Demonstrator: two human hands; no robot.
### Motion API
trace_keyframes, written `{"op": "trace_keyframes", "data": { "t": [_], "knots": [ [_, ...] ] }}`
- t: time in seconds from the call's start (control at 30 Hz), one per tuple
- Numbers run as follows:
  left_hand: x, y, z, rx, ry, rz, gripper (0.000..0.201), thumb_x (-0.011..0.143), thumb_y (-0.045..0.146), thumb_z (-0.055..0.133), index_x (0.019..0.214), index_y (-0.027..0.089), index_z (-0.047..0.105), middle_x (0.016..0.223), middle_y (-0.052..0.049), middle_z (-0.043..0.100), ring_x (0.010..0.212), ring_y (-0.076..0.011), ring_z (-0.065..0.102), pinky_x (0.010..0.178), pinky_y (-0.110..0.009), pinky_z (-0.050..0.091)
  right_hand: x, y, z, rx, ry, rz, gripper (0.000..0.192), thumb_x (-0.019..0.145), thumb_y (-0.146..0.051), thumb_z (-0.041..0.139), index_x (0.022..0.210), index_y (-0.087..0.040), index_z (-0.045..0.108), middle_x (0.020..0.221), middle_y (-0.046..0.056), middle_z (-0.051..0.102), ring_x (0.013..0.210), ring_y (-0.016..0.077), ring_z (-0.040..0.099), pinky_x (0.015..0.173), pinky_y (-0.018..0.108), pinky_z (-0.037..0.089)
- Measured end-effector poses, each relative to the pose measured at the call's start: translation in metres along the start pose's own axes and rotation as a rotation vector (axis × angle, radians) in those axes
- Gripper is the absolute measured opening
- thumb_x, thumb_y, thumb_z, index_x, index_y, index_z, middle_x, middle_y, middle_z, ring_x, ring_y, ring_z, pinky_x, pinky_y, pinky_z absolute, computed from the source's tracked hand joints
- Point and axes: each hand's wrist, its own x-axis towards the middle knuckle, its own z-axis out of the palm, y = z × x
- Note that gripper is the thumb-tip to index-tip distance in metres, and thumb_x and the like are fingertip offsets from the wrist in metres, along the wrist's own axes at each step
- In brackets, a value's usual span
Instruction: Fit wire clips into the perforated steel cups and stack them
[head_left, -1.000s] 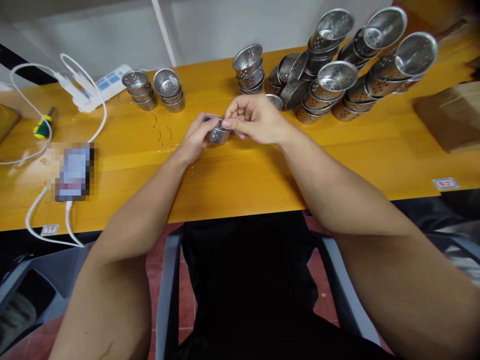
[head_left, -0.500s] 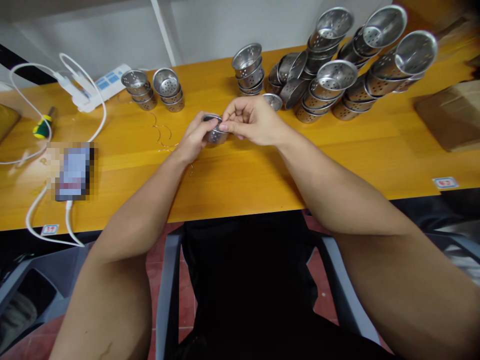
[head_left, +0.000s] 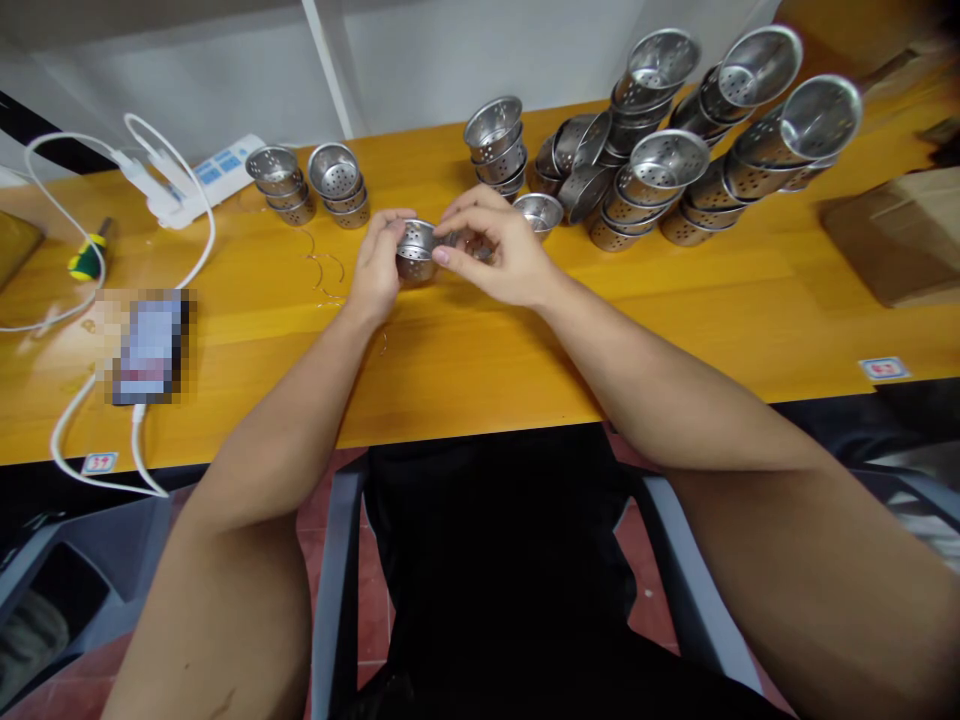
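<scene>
Both my hands are at a small perforated stainless-steel cup [head_left: 415,250] over the table. My left hand [head_left: 377,268] is closed around its left side, the thumb near the top. My right hand [head_left: 499,248] has thumb and forefinger at the cup's right edge, with the other fingers curled loosely behind. The cup looks tilted, its holed wall towards me. Thin curved wire pieces [head_left: 330,268] lie on the table left of my left hand. Just beyond my right hand sits another perforated cup [head_left: 540,212].
Two short cup stacks [head_left: 335,172] stand at the back left, near a white power strip [head_left: 225,170]. Taller stacks [head_left: 664,165] crowd the back right. A phone [head_left: 150,345] on a white cable, a screwdriver [head_left: 88,258] and a brown cardboard piece [head_left: 892,240] lie on the table [head_left: 480,370].
The cup has tipped so that its side wall shows more, and it has shifted slightly left. My right fingers have spread a little. The view has tilted slightly.
</scene>
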Motion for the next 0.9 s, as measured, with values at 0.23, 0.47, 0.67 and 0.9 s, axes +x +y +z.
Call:
{"op": "trace_keyframes", "data": {
  "t": [0.23,0.47,0.67,0.9],
  "knots": [
    [0.000,-0.002,-0.001,0.113,-0.012,-0.009,0.073,0.108,0.101,0.071,0.133,0.033,0.077,0.126,-0.008,0.079,0.122,-0.0333,0.081,0.108,-0.047,0.067,-0.005,-0.017,0.000,-0.177,-0.140,0.056,0.065,0.118,-0.089,0.081,0.154,-0.035,0.088,0.170,0.017,0.077,0.146,0.0434,0.078,0.126,0.063,0.072],
    [-0.011,0.013,0.008,0.106,-0.093,0.018,0.064,0.111,0.095,0.072,0.137,0.037,0.073,0.135,-0.008,0.077,0.136,-0.0339,0.081,0.121,-0.048,0.069,-0.005,-0.034,0.000,-0.245,-0.108,0.008,0.063,0.122,-0.071,0.080,0.174,-0.034,0.079,0.182,0.019,0.072,0.170,0.0481,0.067,0.146,0.068,0.058],
    [-0.017,0.023,0.015,0.142,-0.122,0.020,0.082,0.105,0.105,0.077,0.144,0.034,0.071,0.150,-0.009,0.079,0.152,-0.0342,0.080,0.135,-0.051,0.066,-0.002,-0.039,0.002,-0.268,-0.141,-0.051,0.081,0.116,-0.049,0.087,0.191,-0.030,0.062,0.189,0.020,0.069,0.177,0.0500,0.063,0.153,0.070,0.048],
    [-0.023,0.030,0.015,0.128,-0.163,-0.078,0.075,0.112,0.097,0.074,0.157,0.038,0.068,0.167,-0.015,0.079,0.133,-0.0301,0.084,0.106,-0.043,0.076,0.010,-0.059,-0.052,-0.630,-0.014,0.197,0.052,0.117,-0.031,0.079,0.168,-0.033,0.080,0.181,0.017,0.069,0.171,0.0497,0.062,0.151,0.066,0.053]
  ]
}}
